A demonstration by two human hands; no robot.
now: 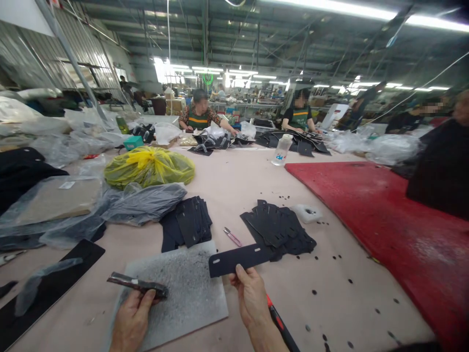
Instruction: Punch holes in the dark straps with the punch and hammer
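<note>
My left hand grips a dark metal bar, seemingly a hand punch, holding it slantwise above a worn pale board. Pinched between the thumb and fingers of my right hand is a flat black strip with a slot near each end. This strip hangs over the board's right edge, near a loose pile of similar black pieces. A second stack of black pieces lies behind the board. Thread snips with pink handles rest between the two piles. A red-and-black handle shows beside my right wrist; its head is hidden.
A yellow plastic bag and clear-wrapped packages crowd the left. A red sheet covers the right side. Small black scraps dot the table. A clear bottle stands farther back, where several people work.
</note>
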